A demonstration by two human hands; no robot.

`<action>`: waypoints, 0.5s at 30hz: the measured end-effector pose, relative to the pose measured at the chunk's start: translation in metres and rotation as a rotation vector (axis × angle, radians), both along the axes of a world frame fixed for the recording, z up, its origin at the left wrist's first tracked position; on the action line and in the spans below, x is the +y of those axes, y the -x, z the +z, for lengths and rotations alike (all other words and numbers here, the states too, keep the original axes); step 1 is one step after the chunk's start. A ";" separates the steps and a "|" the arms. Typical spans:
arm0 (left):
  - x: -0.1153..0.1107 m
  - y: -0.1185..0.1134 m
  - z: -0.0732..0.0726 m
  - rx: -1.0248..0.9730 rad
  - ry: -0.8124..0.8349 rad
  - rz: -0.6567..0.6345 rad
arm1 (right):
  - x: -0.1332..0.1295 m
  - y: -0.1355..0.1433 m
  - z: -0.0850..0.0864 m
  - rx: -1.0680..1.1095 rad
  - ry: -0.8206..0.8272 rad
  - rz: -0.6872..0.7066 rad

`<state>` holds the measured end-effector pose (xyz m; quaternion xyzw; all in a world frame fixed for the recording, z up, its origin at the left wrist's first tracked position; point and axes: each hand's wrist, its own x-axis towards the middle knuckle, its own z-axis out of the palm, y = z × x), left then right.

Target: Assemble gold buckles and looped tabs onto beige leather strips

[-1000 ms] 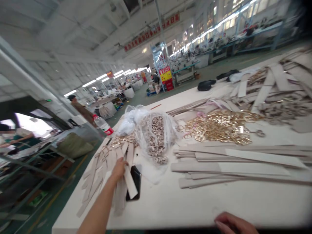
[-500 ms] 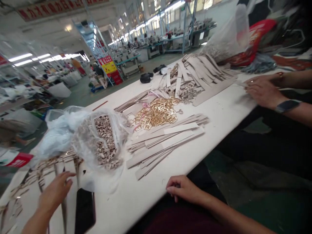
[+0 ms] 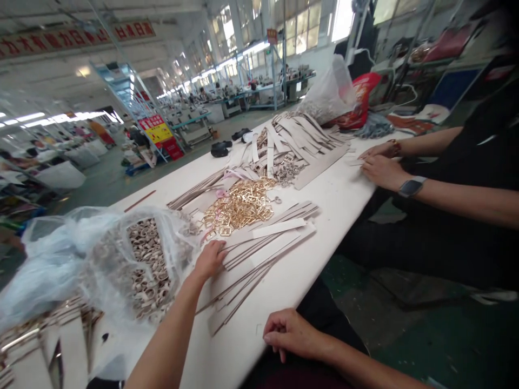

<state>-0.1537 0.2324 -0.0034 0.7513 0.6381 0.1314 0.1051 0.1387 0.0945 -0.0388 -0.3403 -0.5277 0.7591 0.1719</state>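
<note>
The left hand point(image 3: 211, 259) is laid flat, fingers released, on the strips point(image 3: 259, 246) beside the bag point(image 3: 138, 259). The right hand point(image 3: 290, 335) is rested loosely curled, grasping nothing, at the near desk point(image 3: 348, 200) edge.

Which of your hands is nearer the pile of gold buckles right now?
Left. The left hand rests on the beige strips just in front of the gold buckles, not touching them. The right hand lies at the table's near edge, farther back.

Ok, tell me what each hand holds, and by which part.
Nothing is held: left hand lies on the ends of the strips; right hand rests at the table edge.
</note>
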 end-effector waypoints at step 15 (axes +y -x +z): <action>-0.052 -0.049 0.067 0.212 -0.243 -0.114 | 0.029 -0.040 0.079 -0.166 -0.943 -0.272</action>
